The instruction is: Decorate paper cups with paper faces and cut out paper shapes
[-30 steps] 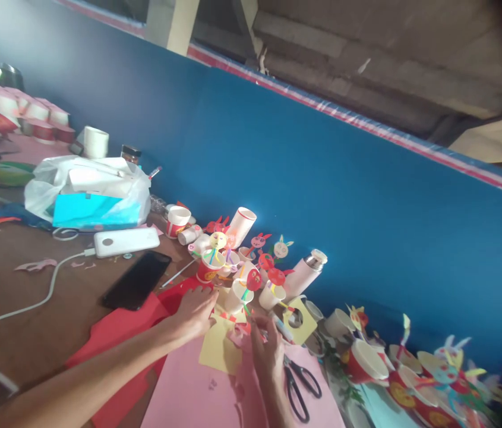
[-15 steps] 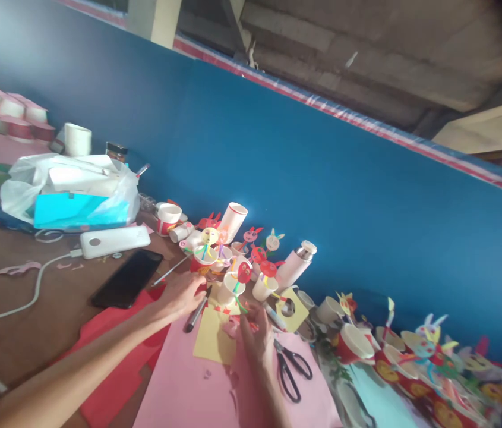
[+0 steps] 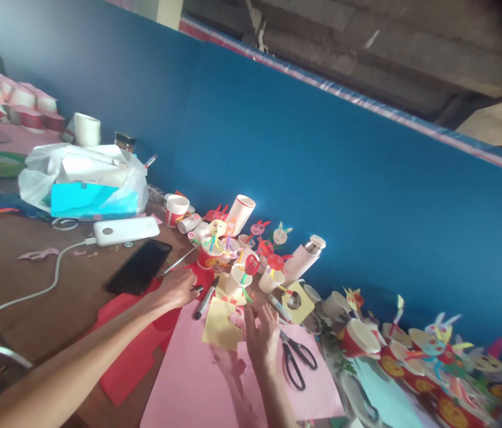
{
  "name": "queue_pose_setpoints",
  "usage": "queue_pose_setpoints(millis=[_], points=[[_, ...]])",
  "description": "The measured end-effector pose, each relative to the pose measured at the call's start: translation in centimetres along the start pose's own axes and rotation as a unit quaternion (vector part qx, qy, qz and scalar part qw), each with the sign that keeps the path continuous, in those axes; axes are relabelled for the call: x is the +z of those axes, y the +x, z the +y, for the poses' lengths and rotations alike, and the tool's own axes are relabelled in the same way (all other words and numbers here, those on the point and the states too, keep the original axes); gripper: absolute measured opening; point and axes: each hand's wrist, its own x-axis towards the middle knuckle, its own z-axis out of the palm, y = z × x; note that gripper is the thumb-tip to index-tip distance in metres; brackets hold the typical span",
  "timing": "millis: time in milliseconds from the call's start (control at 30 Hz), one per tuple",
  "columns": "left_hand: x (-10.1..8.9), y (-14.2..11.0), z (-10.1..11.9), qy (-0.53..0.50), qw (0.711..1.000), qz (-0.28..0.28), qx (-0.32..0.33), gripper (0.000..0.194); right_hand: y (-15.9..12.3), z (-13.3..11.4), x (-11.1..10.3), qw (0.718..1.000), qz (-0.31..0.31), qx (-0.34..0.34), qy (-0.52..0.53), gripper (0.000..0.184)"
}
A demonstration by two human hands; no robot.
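Note:
My left hand (image 3: 180,289) is closed in a pinch over the red paper (image 3: 132,351), with a small dark tip showing at its fingertips. Beside it a grey and black marker (image 3: 206,299) lies on the pink sheet (image 3: 192,380). My right hand (image 3: 262,333) rests on the pink paper, thumb and fingers loosely curled and apart. Close to its thumb are a crumpled pink scrap (image 3: 237,317) and a yellow paper piece (image 3: 221,330). Black-handled scissors (image 3: 297,359) lie just right of that hand. Ahead stands a white paper cup (image 3: 238,284) with a red paper face (image 3: 252,265).
Several cups with paper animal figures line the blue wall, beside a pink thermos (image 3: 302,261). A phone (image 3: 140,266), a cabled white power bank (image 3: 126,230) and a plastic bag (image 3: 37,172) are at left. More red cups (image 3: 360,339) crowd the right.
My left hand has drawn slightly back from the marker, a dark tip now showing at its fingers. My right hand stays by the pink scrap. The whole view has shifted a little.

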Motion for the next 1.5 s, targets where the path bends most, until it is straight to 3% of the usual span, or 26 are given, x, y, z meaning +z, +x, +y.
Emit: queue_pose_setpoints(millis=[100, 200, 300, 367, 433, 533, 633, 733, 800, 900, 1000, 1100, 1233, 1500], points=[[-0.3, 0.0, -0.2, 0.018, 1.0, -0.002, 0.001, 0.013, -0.3, -0.6, 0.6, 0.999, -0.024, -0.044, -0.014, 0.022], [-1.3, 0.0, -0.3, 0.012, 1.0, -0.001, -0.006, 0.011, -0.6, -1.1, 1.0, 0.998, -0.048, -0.041, -0.009, 0.022], [-2.8, 0.1, -0.1, -0.068, 0.998, -0.002, -0.01, 0.01, -0.3, -2.2, 1.3, 0.994, -0.105, 0.004, -0.018, 0.022], [-3.3, 0.1, 0.1, -0.166, 0.986, -0.01, -0.004, 0.014, 0.2, -3.4, 1.7, 0.98, -0.173, 0.047, -0.082, 0.025], [-3.2, 0.1, 0.2, -0.268, 0.963, -0.021, 0.014, 0.018, 1.0, -4.7, 2.4, 0.953, -0.235, 0.082, -0.171, 0.029], [-2.4, 0.2, 0.1, -0.368, 0.928, -0.028, 0.053, 0.022, 2.3, -6.4, 4.5, 0.933, -0.265, 0.098, -0.223, 0.03], [-1.7, 0.3, -0.1, -0.392, 0.917, -0.018, 0.076, 0.021, 3.4, -7.4, 6.7, 0.92, -0.274, 0.12, -0.252, 0.036], [-1.9, 0.6, -0.5, -0.413, 0.907, -0.011, 0.081, 0.023, 3.8, -7.7, 7.5, 0.913, -0.286, 0.13, -0.261, 0.025], [-2.2, 0.6, -0.7, -0.422, 0.904, -0.022, 0.073, 0.026, 3.6, -7.5, 6.6, 0.911, -0.288, 0.125, -0.269, 0.019], [-2.6, 0.7, -1.1, -0.407, 0.911, -0.043, 0.058, 0.028, 2.5, -6.9, 3.6, 0.918, -0.271, 0.11, -0.269, 0.02], [-2.5, 0.7, -1.3, -0.4, 0.913, -0.044, 0.068, 0.029, 1.1, -5.8, 0.2, 0.957, -0.21, 0.079, -0.182, 0.023], [-2.2, 0.7, -1.1, -0.403, 0.909, -0.053, 0.091, 0.029, -0.1, -4.9, -1.8, 0.981, -0.139, 0.081, -0.103, 0.027], [-1.6, 0.7, -0.8, -0.377, 0.915, -0.066, 0.124, 0.027, -0.7, -4.5, -2.3, 0.989, -0.109, 0.086, -0.052, 0.026], [-1.6, 0.6, -0.7, -0.358, 0.913, -0.121, 0.154, 0.025, -0.7, -4.6, -2.0, 0.988, -0.128, 0.059, -0.061, 0.024]])
